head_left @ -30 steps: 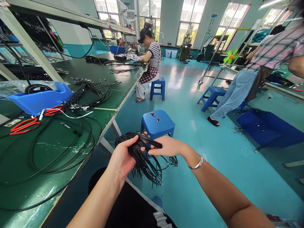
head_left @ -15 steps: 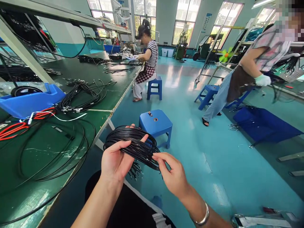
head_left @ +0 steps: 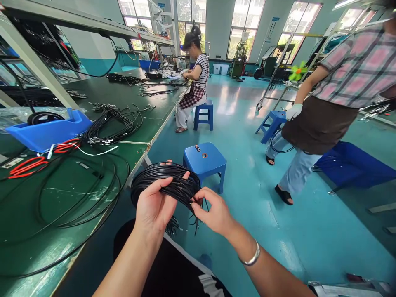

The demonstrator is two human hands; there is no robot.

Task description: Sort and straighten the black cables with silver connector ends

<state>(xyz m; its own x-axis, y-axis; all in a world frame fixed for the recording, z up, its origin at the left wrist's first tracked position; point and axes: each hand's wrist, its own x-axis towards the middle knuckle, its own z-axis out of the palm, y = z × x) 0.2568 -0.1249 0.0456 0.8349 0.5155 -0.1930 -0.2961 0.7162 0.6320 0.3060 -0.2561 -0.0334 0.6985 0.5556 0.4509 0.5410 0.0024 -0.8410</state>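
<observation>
A thick coil of black cables (head_left: 167, 175) is held up in front of my lap, beside the table's edge. My left hand (head_left: 156, 204) wraps round it from below, the thumb on the near side and fingertips showing past the strands. At the coil's right side, my right hand (head_left: 212, 208) pinches cables between thumb and fingers. Loose cable ends hang beneath the coil. On the green table (head_left: 102, 185) to the left lie another bundle of black cables (head_left: 114, 123) and several loose loops.
A blue stool (head_left: 204, 159) stands just beyond the coil. A blue bin (head_left: 49, 130) and red cables (head_left: 29, 166) are on the table. One person (head_left: 198, 78) sits at the table's far end; another (head_left: 324, 99) walks at right near a blue floor bin (head_left: 359, 165).
Both hands and the coil have shifted slightly left, and more cable ends show under my right hand. The person at right has stepped nearer and turned, lowering a gloved hand with cables.
</observation>
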